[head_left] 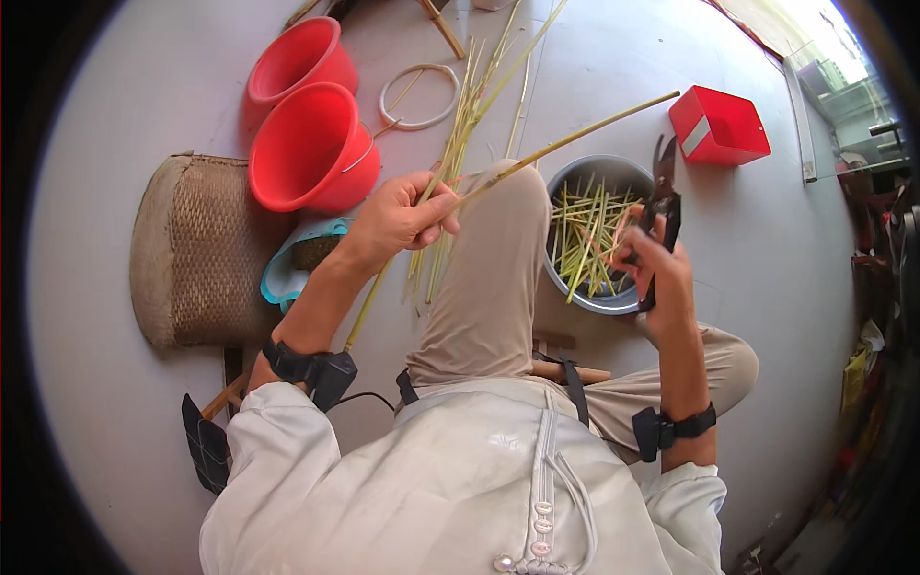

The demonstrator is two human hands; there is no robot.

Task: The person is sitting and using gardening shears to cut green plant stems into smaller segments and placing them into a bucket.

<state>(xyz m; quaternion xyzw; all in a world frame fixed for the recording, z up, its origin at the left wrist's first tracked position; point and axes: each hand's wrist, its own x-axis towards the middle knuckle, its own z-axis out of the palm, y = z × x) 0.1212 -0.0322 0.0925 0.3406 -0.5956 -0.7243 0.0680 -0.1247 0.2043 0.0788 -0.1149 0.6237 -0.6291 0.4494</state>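
My left hand [407,216] is closed around thin green-yellow plant stems above my left knee. One longer stem [594,126] slants from it up to the right, past the knee, and another end runs down beside my forearm. In my right hand [663,264] is a pair of black pruning shears [663,196], blades pointing up and parted, away from the stems. Below and left of the shears stands a grey bucket [623,305] holding many short cut stem pieces [589,235]. More long stems [470,110] lie on the floor beyond my left hand.
Two red buckets [302,144] stand at left, beside a woven basket [206,249] and a blue-white bag [283,273]. A white ring [419,123] lies on the floor. A red square container [719,126] sits at far right, near a glass case [843,105].
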